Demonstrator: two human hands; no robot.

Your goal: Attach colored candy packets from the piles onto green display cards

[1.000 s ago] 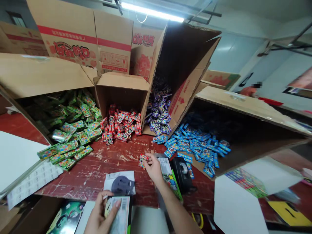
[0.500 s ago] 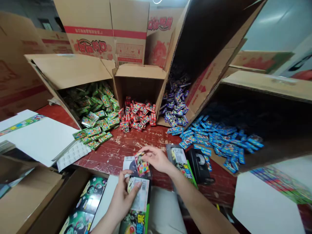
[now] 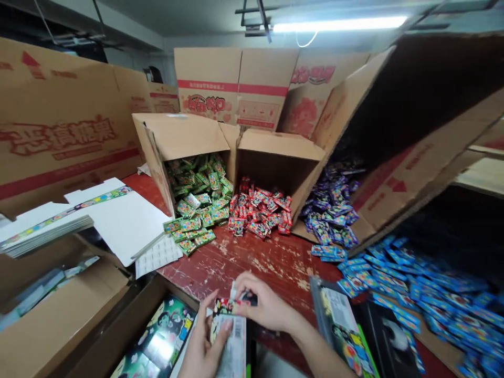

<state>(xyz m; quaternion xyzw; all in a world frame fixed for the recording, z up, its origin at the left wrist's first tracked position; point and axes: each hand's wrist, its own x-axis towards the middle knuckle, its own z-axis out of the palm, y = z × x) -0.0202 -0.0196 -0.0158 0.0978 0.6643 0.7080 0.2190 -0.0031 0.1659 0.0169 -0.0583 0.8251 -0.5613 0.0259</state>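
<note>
My left hand (image 3: 207, 341) is wrapped round a small printed candy box (image 3: 232, 346), its thumb lying on the white label with a barcode. At the box's top end is a red candy packet (image 3: 226, 306), pinched by my right hand (image 3: 263, 304). A small whitish piece shows by the right fingertips; I cannot make out what it is. How far the packet sits inside the box is hidden by my fingers. To the right, a similar box (image 3: 344, 325) in clear plastic lies next to a black tape dispenser (image 3: 388, 336).
Tilted cartons spill green packets (image 3: 200, 210), red packets (image 3: 262, 210), purple packets (image 3: 333, 210) and blue packets (image 3: 429, 283) onto the red table (image 3: 244, 262). At left lie white card sheets (image 3: 118, 220) and a label sheet (image 3: 159, 254). An open carton (image 3: 185, 291) holds printed boxes (image 3: 157, 336).
The view has swung up and to the left. My right hand has brought the red packet down against the top end of the box in my left hand.
</note>
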